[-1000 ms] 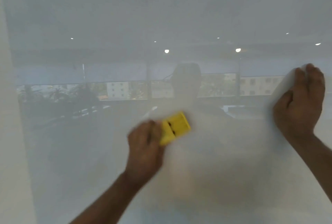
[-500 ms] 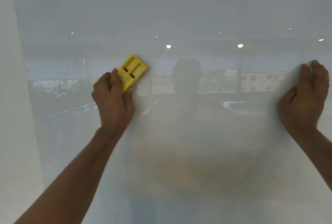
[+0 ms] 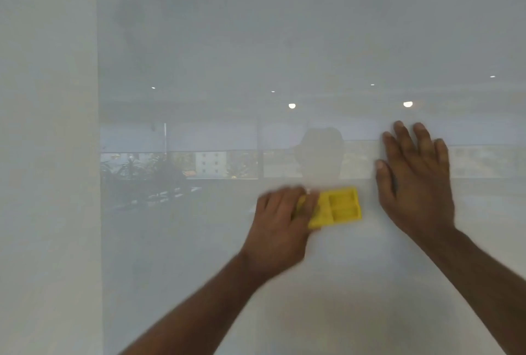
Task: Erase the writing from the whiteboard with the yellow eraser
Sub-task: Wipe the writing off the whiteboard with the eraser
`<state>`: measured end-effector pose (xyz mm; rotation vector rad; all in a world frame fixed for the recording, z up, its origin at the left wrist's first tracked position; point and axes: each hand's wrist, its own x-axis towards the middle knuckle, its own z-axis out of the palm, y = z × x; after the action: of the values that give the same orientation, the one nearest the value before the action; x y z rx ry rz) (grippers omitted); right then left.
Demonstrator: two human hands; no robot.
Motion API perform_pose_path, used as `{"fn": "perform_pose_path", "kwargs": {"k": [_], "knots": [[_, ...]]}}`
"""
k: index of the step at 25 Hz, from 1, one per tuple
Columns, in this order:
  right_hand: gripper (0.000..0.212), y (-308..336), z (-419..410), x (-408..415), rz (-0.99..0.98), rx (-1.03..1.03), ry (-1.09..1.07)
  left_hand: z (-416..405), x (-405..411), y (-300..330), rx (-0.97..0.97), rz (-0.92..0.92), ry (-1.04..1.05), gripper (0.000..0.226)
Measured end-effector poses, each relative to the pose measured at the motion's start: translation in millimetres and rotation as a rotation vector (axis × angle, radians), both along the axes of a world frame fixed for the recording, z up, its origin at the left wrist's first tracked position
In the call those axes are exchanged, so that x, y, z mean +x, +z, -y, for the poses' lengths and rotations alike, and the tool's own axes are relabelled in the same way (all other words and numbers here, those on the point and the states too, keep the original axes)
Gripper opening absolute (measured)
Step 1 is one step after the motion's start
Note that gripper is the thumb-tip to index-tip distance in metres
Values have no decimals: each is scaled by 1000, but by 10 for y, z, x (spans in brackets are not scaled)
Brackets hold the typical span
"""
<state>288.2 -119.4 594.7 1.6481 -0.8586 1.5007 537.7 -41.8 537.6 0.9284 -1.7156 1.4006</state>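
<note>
A glossy whiteboard (image 3: 284,41) fills nearly the whole view and mirrors a room with ceiling lights and windows. I see no writing on it. My left hand (image 3: 280,226) grips the left end of the yellow eraser (image 3: 337,208) and presses it flat against the board just below centre. The eraser lies roughly level, its ribbed back facing me. My right hand (image 3: 415,181) rests flat on the board with fingers spread, just right of the eraser, holding nothing.
A plain pale wall strip (image 3: 48,155) borders the board's left edge. The reflection of a person's head (image 3: 320,152) shows faintly above the eraser.
My left hand has swept the eraser from the upper left down and right to near my right hand. My right hand has opened flat and the view has shifted.
</note>
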Motion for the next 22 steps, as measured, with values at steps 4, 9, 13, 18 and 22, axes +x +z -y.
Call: {"fn": "perform_pose_path", "kwargs": {"k": [4,9,13,18,22], "knots": [[54,-1,35,-34,-5,-6,-38,-93,223,1398,-122,-146,63,59],[56,-1,30,-50,-8,-35,-42,-243,1003,2423,-132,-461,303,68],[57,-5,6,-13,12,-7,-64,-404,1579,2622,-176,-924,330,69],[56,-32,15,4,20,-31,-71,-252,841,2564,-142,-773,270,67],[55,-24,37,-11,22,-31,-80,-138,203,2127,-53,-100,142,65]]}}
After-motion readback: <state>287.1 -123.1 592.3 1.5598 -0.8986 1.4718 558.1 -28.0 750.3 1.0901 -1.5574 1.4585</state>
